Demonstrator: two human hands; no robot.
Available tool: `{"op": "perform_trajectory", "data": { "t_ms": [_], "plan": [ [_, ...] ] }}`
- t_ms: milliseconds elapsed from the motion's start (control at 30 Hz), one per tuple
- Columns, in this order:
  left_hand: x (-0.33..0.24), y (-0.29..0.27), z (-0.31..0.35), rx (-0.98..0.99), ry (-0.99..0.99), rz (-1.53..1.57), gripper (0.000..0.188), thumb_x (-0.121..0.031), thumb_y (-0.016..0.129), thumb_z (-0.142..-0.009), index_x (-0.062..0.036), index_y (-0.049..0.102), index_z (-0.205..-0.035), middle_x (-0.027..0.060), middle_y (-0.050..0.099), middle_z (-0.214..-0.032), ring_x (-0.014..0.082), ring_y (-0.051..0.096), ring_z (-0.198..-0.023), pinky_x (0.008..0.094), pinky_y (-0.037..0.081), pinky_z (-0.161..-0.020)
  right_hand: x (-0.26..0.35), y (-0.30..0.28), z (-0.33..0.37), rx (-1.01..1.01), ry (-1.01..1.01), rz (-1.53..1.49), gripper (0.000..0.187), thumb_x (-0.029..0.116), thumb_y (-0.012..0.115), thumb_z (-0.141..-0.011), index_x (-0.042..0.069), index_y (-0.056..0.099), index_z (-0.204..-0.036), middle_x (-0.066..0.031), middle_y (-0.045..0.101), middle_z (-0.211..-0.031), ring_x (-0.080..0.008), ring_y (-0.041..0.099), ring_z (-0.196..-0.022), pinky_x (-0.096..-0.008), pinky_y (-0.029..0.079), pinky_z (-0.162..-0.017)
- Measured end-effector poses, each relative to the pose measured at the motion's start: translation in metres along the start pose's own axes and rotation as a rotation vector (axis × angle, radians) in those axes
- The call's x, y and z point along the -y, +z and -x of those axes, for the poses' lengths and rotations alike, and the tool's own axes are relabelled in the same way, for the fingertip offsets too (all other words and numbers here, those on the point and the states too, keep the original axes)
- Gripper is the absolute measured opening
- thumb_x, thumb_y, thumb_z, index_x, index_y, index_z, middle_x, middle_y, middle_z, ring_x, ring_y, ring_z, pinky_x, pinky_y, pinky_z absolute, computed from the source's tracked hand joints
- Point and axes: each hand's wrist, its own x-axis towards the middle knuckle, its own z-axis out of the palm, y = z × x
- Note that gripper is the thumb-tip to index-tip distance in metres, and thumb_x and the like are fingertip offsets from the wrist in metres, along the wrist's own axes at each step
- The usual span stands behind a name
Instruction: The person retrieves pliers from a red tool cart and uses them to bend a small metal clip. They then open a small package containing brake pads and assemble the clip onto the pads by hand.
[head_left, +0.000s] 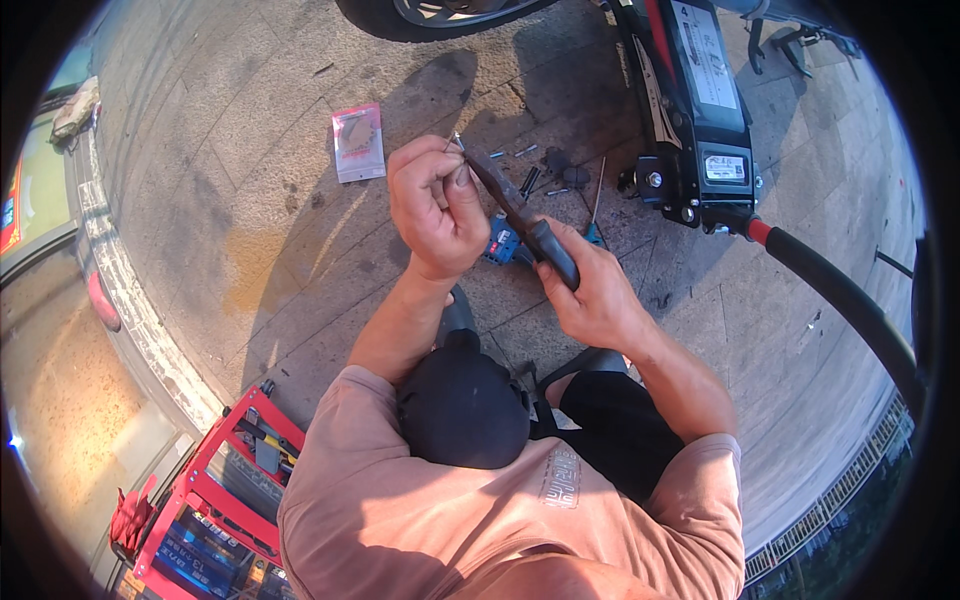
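My left hand (435, 205) is raised over the paving, thumb and fingers pinched around a small, thin metal pin (458, 140). My right hand (597, 290) is wrapped around the black handle of a rusty brown hand tool (503, 196); its exact kind is unclear. The tool's far end touches or nearly touches the pin at my left fingertips. Below on the ground is a blue power tool (507, 246), partly hidden by the hand tool. Near it lie a thin screwdriver-like rod (599, 190), dark flat pads (560, 160) and small metal pins (526, 151).
A clear packet with a pink top (358, 145) lies left of my hands. On the right stands a black floor jack (700, 110) with a long padded handle (835, 290). A wheel (440, 18) is at the far edge, and a red tool cart (215, 490) at the lower left.
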Motion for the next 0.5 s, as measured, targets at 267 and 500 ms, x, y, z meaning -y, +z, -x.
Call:
{"op": "perform_trajectory", "data": {
  "t_ms": [267, 500],
  "plan": [
    [-0.0037, -0.0016, -0.0004, -0.008, -0.006, 0.009, 0.013, -0.005, 0.051, -0.098, 0.0002, 0.045, -0.108, 0.0179, 0.052, -0.111, 0.0166, 0.055, -0.091, 0.0261, 0.049, -0.076, 0.0019, -0.0008, 0.0007, 0.052, 0.055, -0.033, 0.043, 0.004, 0.055, -0.091, -0.002, 0.05, -0.133, -0.0146, 0.066, -0.085, -0.0277, 0.067, -0.078, -0.0361, 0.052, -0.073],
    [-0.0063, -0.0028, -0.0006, -0.016, -0.023, 0.024, 0.013, -0.005, 0.051, -0.098, 0.0005, 0.046, -0.108, 0.0174, 0.052, -0.11, 0.0169, 0.056, -0.089, 0.0264, 0.049, -0.076, 0.0032, -0.0039, 0.0, 0.067, 0.035, -0.023, 0.042, 0.006, 0.057, -0.091, -0.002, 0.05, -0.132, -0.0157, 0.067, -0.088, -0.0292, 0.068, -0.08, -0.0365, 0.052, -0.075]
  ]
}}
